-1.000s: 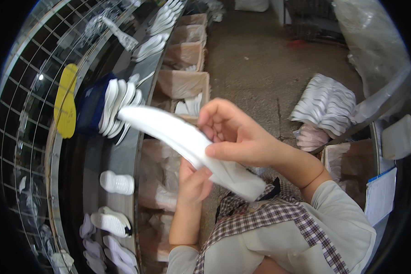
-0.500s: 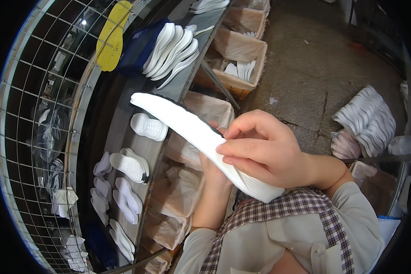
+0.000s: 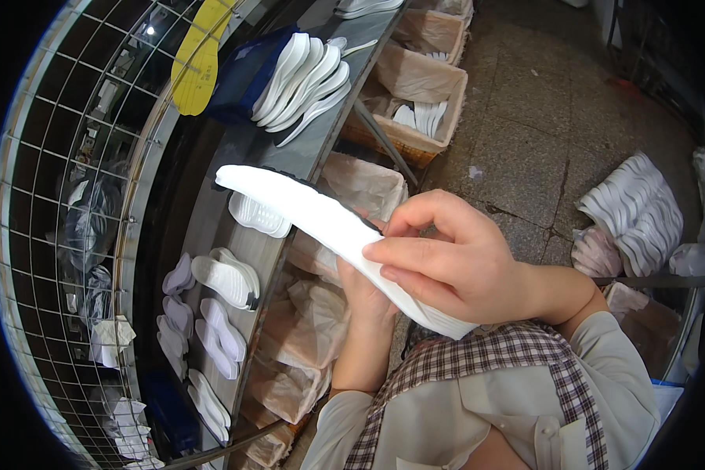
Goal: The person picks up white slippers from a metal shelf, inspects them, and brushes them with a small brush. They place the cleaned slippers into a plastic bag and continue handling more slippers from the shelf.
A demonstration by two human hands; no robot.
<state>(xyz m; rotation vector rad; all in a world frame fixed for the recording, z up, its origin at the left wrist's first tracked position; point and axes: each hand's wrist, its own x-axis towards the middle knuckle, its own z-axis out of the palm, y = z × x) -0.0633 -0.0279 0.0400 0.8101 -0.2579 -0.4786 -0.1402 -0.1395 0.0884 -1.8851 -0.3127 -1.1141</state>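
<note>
We hold one white sole (image 3: pixel 305 215) with black edging, slanting up toward the bench (image 3: pixel 309 150). Our right hand (image 3: pixel 454 254) pinches its nearer half between thumb and fingers; our left hand (image 3: pixel 364 294) is beneath it, the fingers mostly hidden, so we cannot tell how they close. On the bench, about five pale soles (image 3: pixel 313 82) fan beside one blue bin (image 3: pixel 247 78). One yellow sole-shaped piece (image 3: pixel 200 55) at the wire mesh (image 3: pixel 63 102) carries dark markings too small to read
</note>
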